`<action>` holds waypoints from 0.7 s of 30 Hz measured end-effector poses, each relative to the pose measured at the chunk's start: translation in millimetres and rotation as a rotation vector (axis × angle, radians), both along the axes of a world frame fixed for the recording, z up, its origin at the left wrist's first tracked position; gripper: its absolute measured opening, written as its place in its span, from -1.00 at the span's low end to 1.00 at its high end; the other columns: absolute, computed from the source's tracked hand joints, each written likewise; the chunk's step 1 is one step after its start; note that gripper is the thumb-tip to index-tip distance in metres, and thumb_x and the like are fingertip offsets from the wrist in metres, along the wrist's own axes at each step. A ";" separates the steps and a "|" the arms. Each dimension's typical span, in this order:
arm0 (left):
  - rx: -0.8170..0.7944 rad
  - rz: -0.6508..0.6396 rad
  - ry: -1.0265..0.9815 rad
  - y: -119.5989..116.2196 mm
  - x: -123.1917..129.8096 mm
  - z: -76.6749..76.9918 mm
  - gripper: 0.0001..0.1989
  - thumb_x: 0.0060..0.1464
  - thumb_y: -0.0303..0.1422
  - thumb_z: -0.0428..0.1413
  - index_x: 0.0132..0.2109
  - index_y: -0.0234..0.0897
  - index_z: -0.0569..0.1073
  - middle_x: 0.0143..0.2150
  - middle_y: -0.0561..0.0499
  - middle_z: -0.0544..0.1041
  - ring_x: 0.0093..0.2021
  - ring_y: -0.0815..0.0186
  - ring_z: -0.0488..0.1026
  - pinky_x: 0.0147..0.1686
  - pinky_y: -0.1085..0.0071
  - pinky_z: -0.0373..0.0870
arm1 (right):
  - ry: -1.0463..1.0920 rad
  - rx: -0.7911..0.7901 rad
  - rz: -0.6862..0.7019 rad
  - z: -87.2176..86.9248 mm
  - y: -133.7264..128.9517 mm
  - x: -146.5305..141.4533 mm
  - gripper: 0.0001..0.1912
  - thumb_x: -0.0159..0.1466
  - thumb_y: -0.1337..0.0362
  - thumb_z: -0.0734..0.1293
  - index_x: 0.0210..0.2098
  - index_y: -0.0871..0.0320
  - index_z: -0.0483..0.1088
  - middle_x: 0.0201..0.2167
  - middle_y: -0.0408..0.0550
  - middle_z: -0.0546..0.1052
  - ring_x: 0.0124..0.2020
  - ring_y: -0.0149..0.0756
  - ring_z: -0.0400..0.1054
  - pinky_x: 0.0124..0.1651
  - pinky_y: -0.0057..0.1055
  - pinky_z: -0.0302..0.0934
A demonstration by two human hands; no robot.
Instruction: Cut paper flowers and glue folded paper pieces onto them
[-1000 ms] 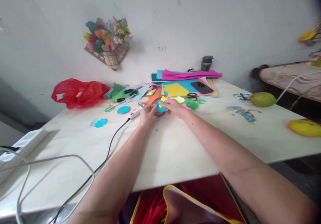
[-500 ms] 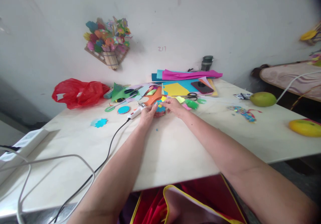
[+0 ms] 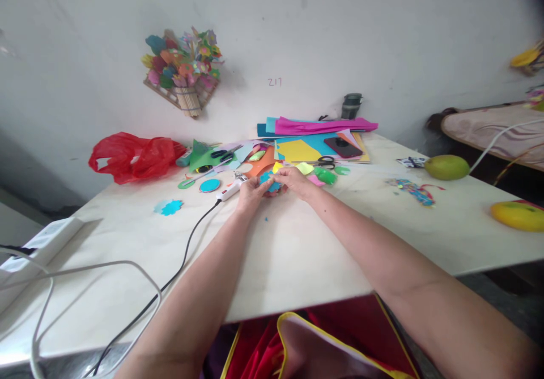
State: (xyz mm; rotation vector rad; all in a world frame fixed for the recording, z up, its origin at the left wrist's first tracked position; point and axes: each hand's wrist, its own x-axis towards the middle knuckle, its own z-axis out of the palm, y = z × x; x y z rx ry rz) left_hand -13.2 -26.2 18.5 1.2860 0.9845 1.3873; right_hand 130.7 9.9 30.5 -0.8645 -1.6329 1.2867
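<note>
Both hands meet over a blue flower-shaped piece [image 3: 268, 183] near the table's middle. My left hand [image 3: 251, 192] has its thumb and fingers closed on the left edge of this piece. Fingertips of my right hand [image 3: 293, 181] pinch together at its upper right; the yellow centre is now covered. A white glue gun [image 3: 229, 190] with a black cord lies just left of my left hand. Further left are a blue disc [image 3: 209, 186] and another blue flower cutout [image 3: 171, 207].
Behind the hands lie coloured sheets [image 3: 297, 150], scissors [image 3: 326, 162], a phone [image 3: 343, 147] and a red plastic bag [image 3: 136, 157]. Two mangoes [image 3: 447, 167] are at the right. A white power strip [image 3: 40, 246] with cables stands at the left edge.
The left thumb has shifted onto the blue flower, and the fingers now hide its yellow centre. My right hand stays at nearly the same place.
</note>
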 end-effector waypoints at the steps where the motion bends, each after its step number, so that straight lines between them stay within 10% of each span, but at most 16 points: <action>1: 0.001 -0.004 0.001 0.1 0.0 0.2 -0.58 -0.25 -0.11 0.32 -0.36 -0.40 0.48 -0.44 -0.06 0.57 -0.48 0.29 0.51 -0.37 0.33 0.50 | 0.001 -0.003 0.005 0.2 -0.4 0.2 -0.62 0.01 -0.02 0.37 -0.56 0.19 0.32 -0.65 -0.16 0.39 -0.61 -0.45 0.26 -0.58 -0.51 0.08; 21: 0.004 0.005 -0.010 -1.9 -2.8 2.0 -0.58 -0.08 -0.03 0.20 -0.38 -0.35 0.40 -0.46 -0.03 0.55 -0.54 0.31 0.49 -0.45 0.33 0.51 | -0.013 0.018 0.044 1.2 0.7 2.7 -0.53 0.01 -0.12 0.37 -0.55 0.21 0.32 -0.63 -0.17 0.36 -0.62 -0.48 0.20 -0.58 -0.49 0.05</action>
